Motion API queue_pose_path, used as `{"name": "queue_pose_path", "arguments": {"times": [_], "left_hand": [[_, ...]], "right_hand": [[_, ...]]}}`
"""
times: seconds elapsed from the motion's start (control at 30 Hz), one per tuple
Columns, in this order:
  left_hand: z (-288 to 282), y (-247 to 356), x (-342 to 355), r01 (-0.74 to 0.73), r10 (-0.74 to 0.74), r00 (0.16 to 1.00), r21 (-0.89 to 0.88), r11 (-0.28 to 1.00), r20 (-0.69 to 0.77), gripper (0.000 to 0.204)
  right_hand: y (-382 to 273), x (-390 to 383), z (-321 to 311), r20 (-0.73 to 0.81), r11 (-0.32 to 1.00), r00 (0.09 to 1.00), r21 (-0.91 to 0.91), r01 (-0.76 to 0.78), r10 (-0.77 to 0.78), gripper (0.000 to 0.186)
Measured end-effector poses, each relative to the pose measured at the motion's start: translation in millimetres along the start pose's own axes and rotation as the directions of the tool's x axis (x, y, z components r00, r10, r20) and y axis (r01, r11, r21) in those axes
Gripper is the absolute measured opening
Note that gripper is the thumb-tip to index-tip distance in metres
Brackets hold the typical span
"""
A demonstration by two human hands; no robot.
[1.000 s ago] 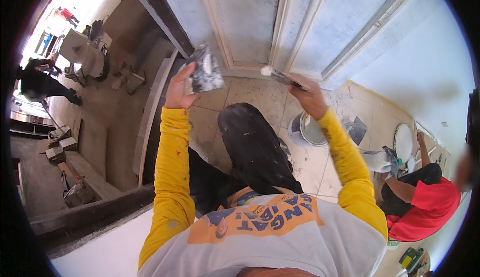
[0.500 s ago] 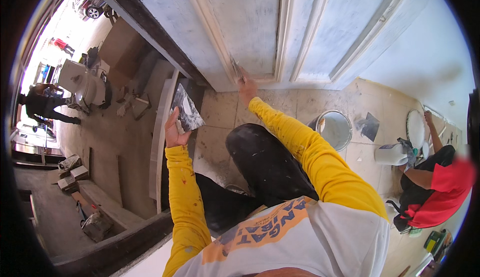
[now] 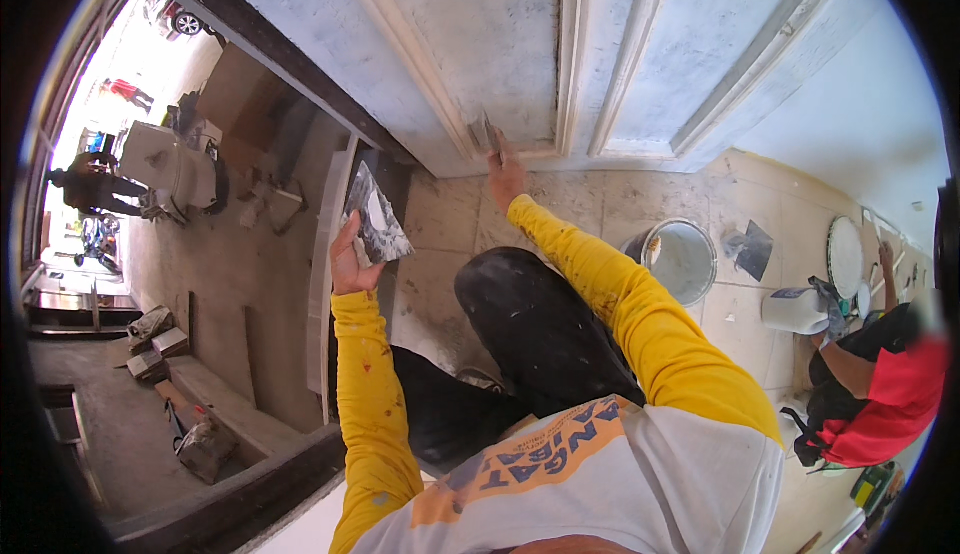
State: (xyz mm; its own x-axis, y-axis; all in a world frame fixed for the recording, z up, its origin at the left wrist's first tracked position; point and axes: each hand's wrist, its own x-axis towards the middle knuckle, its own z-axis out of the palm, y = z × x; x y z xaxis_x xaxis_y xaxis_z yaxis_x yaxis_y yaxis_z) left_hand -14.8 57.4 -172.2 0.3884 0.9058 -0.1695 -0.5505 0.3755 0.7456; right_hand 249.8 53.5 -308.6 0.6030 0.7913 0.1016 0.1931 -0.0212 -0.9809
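My left hand (image 3: 354, 259) is closed on the edge of a flat plate (image 3: 381, 222) smeared with white putty, held out to the left of my knees. With its fingers wrapped round a small putty knife (image 3: 486, 134), my right hand (image 3: 505, 172) reaches to the bottom of a white panelled door (image 3: 505, 29). The blade is against or very close to the panel, beside the raised moulding (image 3: 415, 49). Grey, patchy smears show on the door's surface. My fingers hide most of the knife's handle.
An open bucket (image 3: 683, 259) stands on the tiles to my right, with a flat grey plate (image 3: 753, 251) beyond it. Farther right, a person in red (image 3: 895, 394) crouches near a white jug (image 3: 795, 310) and a round lid (image 3: 846, 256). A dark door frame (image 3: 270, 49) runs along the left.
My right hand and the putty knife have shifted slightly right along the lower panel, and the blade's angle has changed. My left hand still holds the plate in nearly the same place.
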Motion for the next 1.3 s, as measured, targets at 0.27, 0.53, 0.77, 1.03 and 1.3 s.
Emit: {"name": "queue_pose_path", "arguments": {"times": [0.27,0.53,0.77,1.03,1.3], "left_hand": [[-8.1,4.8,-2.8,-0.045,0.045,0.998,-0.016,0.999,0.035,0.027],[-10.9,5.3,0.3,-0.011,0.014,0.999,-0.056,0.998,0.044,0.027],[3.4,-3.2,-3.9,-0.082,0.081,0.996,0.02,0.996,0.028,0.028],[-4.4,4.4,-6.4,-0.054,0.056,0.996,-0.028,0.998,0.076,0.027],[5.1,2.3,-5.8,-0.032,0.033,0.997,-0.01,0.999,0.07,0.028]], "right_hand": [[10.4,4.7,53.6,-0.106,0.998,0.993,-0.041,0.055,-0.059,0.055],[43.1,7.6,8.4,0.281,0.994,0.953,0.018,0.11,-0.11,0.053],[-13.1,-7.6,-3.4,0.105,0.995,0.989,0.034,0.099,-0.102,0.049],[2.0,6.2,23.7,0.143,0.986,0.977,0.057,0.154,-0.161,0.049],[-9.5,-6.4,-10.8,0.121,0.999,0.992,-0.005,0.047,-0.046,0.045]]}}
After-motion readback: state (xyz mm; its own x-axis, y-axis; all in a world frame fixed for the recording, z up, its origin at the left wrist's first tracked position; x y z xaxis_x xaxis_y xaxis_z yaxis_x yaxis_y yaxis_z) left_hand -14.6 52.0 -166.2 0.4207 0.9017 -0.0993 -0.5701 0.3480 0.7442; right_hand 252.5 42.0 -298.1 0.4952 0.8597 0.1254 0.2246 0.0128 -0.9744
